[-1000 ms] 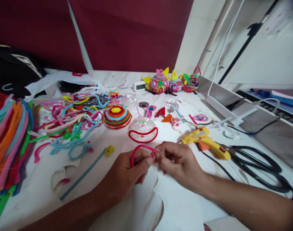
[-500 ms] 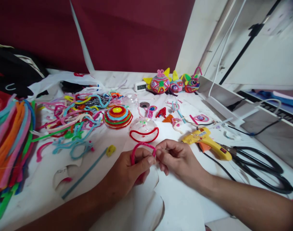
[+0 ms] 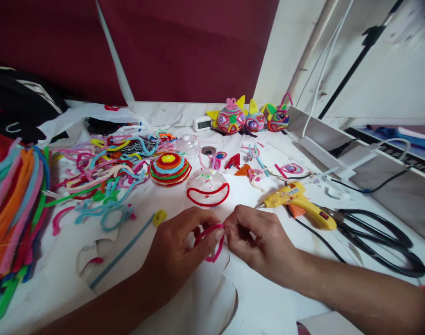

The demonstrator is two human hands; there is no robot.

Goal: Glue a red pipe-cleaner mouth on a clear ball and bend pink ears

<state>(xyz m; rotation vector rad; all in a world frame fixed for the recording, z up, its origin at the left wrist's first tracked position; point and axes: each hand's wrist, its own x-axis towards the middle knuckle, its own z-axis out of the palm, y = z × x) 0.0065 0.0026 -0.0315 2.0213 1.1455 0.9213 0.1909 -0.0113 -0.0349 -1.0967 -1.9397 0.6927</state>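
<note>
A pink pipe cleaner (image 3: pixel 217 251), bent into a loop, is held between my two hands over white paper. My left hand (image 3: pixel 184 242) pinches it with thumb and fingers. At the loop's right side, my right hand (image 3: pixel 257 237) closes its fingertips on the same pipe cleaner; its exact end is hidden. Just beyond the hands rests a clear plastic dome (image 3: pixel 207 179) with a red pipe cleaner outline (image 3: pixel 208 204) at its front. Left of that sits a dome covered in coloured rings (image 3: pixel 170 170).
A yellow glue gun (image 3: pixel 299 202) and black-handled scissors (image 3: pixel 376 237) lie at right. Pipe cleaners are bundled (image 3: pixel 20 209) at left, with a tangled pile (image 3: pixel 118 158) behind. Several decorated balls (image 3: pixel 231 119) and a small digital clock (image 3: pixel 201 123) stand at the back.
The pink loop has turned downward, from standing above my left fingers to hanging below the fingertips. My right hand has rolled over slightly and stays close to my left.
</note>
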